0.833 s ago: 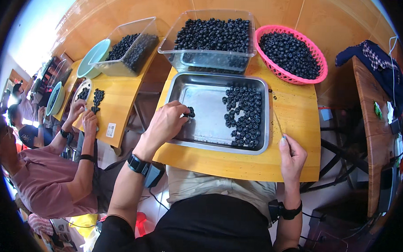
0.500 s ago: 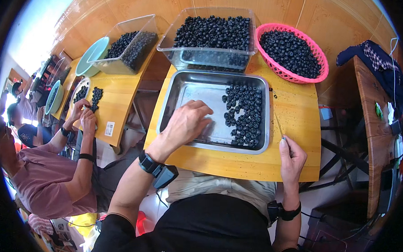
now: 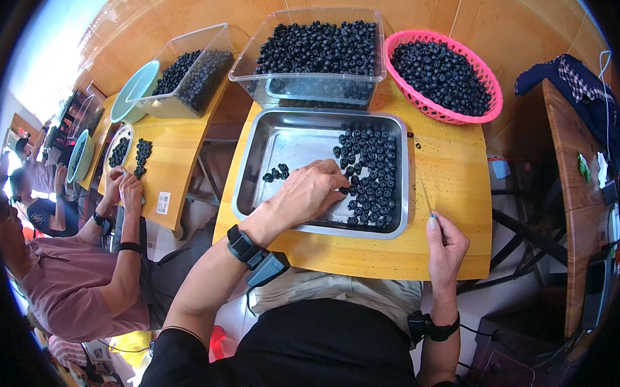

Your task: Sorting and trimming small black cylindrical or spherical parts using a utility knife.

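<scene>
A steel tray (image 3: 257, 151) lies on the yellow table (image 3: 454, 171) before me. A heap of dark round berries (image 3: 369, 172) fills its right half, and a few loose berries (image 3: 278, 172) lie at its left. My left hand (image 3: 310, 193) reaches over the tray with its fingertips touching the left edge of the heap. My right hand (image 3: 447, 245) rests on the table's front edge, right of the tray, pinching a thin stick (image 3: 425, 195) that points away from me.
A clear bin of berries (image 3: 315, 54) and a pink basket of berries (image 3: 442, 75) stand behind the tray. At the left table, another person (image 3: 81, 281) works over a plate (image 3: 123, 153), near a second clear bin (image 3: 191, 73). A dark cloth (image 3: 573, 87) lies at right.
My left hand has moved from the tray's left side rightward to the edge of the berry heap. A few berries now lie alone at the tray's left. My right hand has stayed put.
</scene>
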`<state>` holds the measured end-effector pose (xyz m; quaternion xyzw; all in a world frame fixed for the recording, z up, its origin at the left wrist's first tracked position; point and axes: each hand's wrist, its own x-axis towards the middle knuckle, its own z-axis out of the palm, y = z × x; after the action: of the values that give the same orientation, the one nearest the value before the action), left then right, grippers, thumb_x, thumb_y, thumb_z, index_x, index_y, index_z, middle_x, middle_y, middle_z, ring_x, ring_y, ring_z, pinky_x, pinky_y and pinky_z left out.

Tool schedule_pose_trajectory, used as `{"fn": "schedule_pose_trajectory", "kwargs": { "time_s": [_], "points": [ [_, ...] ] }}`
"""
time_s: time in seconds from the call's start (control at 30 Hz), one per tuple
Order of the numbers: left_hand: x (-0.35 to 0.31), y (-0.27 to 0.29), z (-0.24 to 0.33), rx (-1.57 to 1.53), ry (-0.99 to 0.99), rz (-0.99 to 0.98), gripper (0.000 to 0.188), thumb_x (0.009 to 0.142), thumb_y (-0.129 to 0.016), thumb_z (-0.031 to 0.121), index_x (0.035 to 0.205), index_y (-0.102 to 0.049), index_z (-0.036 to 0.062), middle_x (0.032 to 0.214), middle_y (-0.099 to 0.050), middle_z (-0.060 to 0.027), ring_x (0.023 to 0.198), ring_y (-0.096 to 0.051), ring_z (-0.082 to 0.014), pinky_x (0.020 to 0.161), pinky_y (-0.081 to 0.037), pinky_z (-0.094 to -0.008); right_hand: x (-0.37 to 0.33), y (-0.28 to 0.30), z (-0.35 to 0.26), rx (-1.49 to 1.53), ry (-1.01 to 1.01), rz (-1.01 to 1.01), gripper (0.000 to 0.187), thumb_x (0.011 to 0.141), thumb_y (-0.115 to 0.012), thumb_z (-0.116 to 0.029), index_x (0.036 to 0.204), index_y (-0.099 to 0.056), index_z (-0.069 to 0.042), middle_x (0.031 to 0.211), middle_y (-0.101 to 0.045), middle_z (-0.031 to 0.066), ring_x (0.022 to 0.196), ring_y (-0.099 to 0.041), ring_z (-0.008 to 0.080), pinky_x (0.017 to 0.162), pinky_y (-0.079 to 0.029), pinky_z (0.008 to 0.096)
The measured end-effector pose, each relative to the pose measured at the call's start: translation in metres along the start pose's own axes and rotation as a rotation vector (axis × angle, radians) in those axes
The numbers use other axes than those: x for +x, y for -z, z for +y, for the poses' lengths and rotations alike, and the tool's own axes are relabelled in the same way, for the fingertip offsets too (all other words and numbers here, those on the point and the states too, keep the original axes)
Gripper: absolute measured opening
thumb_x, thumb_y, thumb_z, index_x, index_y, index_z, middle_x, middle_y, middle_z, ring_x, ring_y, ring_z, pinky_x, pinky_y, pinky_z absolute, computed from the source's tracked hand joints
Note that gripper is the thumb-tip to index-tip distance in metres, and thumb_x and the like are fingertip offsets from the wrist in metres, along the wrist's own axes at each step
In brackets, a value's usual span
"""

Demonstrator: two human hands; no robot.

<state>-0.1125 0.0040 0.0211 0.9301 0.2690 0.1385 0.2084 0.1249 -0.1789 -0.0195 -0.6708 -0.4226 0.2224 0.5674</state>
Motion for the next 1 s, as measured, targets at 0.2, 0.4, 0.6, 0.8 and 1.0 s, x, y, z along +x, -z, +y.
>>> {"fn": "schedule_pose_trajectory", "kwargs": {
  "time_s": [0.2,0.4,0.6,0.8,1.0],
  "points": [
    [0.003,-0.005,-0.001,0.064,-0.035,-0.041,0.017,0.085,-0.07,0.008,0.099,-0.068,-0.001,0.099,-0.065,-0.0155,0.093,-0.065,-0.0339,0.083,-0.054,-0.0428,0.001,-0.004,0.001,0.004,-0.012,0.001,0.036,0.096,-0.068,-0.024,0.111,-0.069,0.009,0.092,-0.071,0.0104,0.084,-0.063,0.0135,0.078,-0.051,0.0286],
    [0.0,-0.005,0.002,-0.042,-0.067,0.012,0.018,0.086,-0.069,0.006,0.102,-0.067,-0.0009,0.098,-0.065,-0.0158,0.091,-0.065,-0.0339,0.079,-0.054,-0.0419,0.003,-0.004,0.002,-0.012,0.01,0.011,0.037,0.096,-0.069,-0.025,0.111,-0.069,0.009,0.091,-0.071,0.01,0.082,-0.062,0.0127,0.076,-0.051,0.0278],
    [-0.003,-0.001,0.01,-0.391,0.035,0.072,0.021,0.091,-0.07,0.007,0.111,-0.066,-0.0012,0.102,-0.069,-0.0096,0.084,-0.068,-0.0209,0.074,-0.054,-0.0319,0.002,-0.006,0.001,0.032,-0.025,0.0,0.037,0.095,-0.069,-0.024,0.112,-0.069,0.009,0.091,-0.07,0.0085,0.083,-0.061,0.0118,0.077,-0.05,0.0263],
    [-0.011,-0.011,0.017,-0.969,0.342,0.02,0.018,0.095,-0.069,0.008,0.111,-0.066,-0.0003,0.098,-0.068,-0.0011,0.088,-0.065,-0.0077,0.075,-0.054,-0.0245,0.0,-0.011,-0.005,0.087,-0.021,-0.03,0.036,0.095,-0.07,-0.023,0.113,-0.069,0.009,0.092,-0.069,0.0064,0.084,-0.06,0.0102,0.077,-0.049,0.0251],
    [-0.014,-0.016,0.027,-1.412,0.306,0.143,0.017,0.095,-0.067,0.004,0.111,-0.065,0.0005,0.098,-0.069,-0.003,0.088,-0.069,-0.0122,0.084,-0.061,-0.0288,-0.003,-0.017,-0.011,0.111,-0.015,-0.072,0.036,0.095,-0.071,-0.023,0.113,-0.068,0.008,0.091,-0.069,0.0054,0.082,-0.06,0.0088,0.076,-0.049,0.0241]
  ]
}}
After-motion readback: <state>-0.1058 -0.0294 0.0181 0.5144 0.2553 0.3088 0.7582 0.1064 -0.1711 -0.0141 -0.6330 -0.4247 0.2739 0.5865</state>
